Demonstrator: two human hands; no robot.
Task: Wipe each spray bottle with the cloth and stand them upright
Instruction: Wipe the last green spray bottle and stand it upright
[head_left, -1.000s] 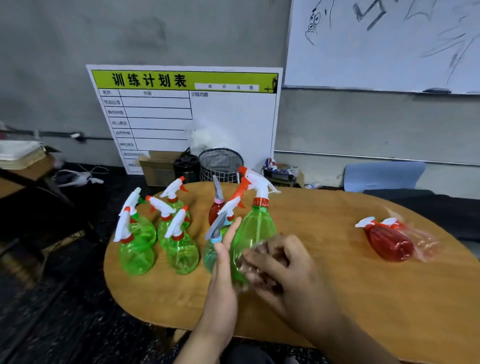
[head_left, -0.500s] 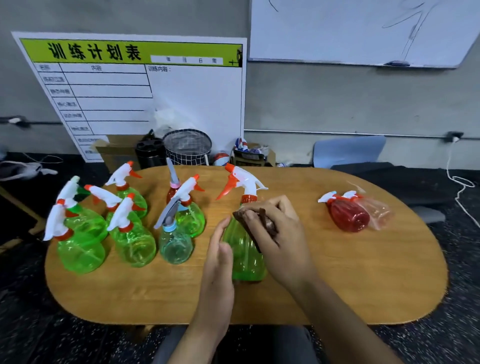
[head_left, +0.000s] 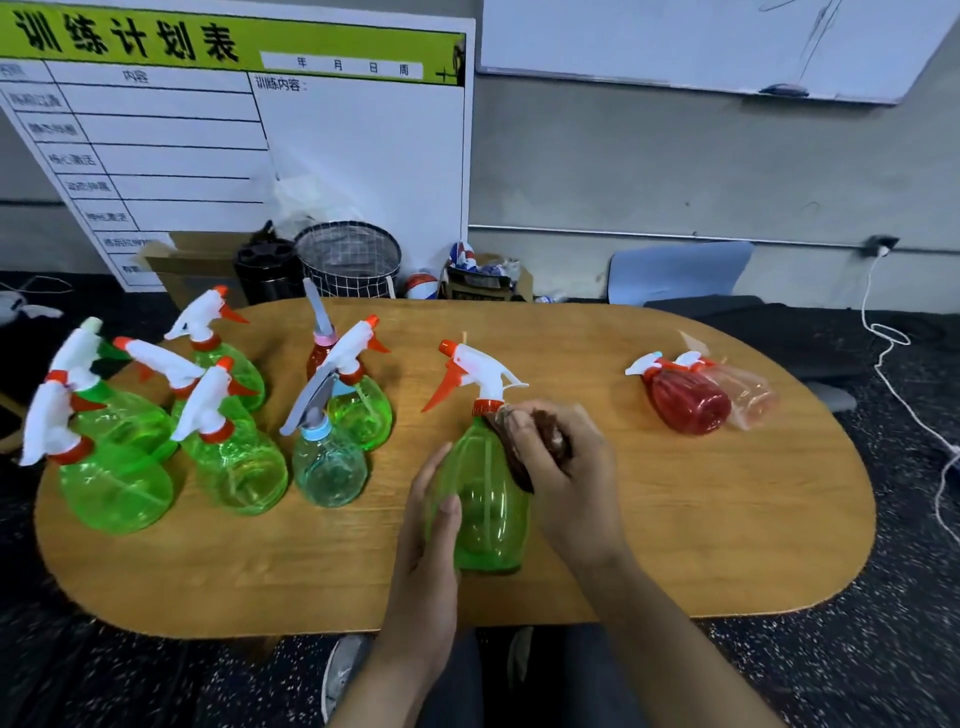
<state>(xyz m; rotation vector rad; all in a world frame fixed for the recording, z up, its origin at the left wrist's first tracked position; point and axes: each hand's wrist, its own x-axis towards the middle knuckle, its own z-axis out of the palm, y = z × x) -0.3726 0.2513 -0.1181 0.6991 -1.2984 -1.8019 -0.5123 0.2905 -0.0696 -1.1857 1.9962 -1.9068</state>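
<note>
Now the right hand (head_left: 563, 467) pinches the dark cloth (head_left: 540, 441) against the shoulder of the green bottle (head_left: 485, 514), just under its orange collar; half a second ago it sat at much the same spot, so the wiping has reached the neck. The left hand (head_left: 431, 540) steadies the bottle's side with nearly straight fingers, thumb across the front. A second ago the bottle was tilted in the air; it now stands upright on the wooden table (head_left: 727, 545). Left of it stand seven upright bottles (head_left: 234, 457). Well apart to the right, two red bottles (head_left: 685, 400) lie on their sides, seemingly yet to be wiped.
</note>
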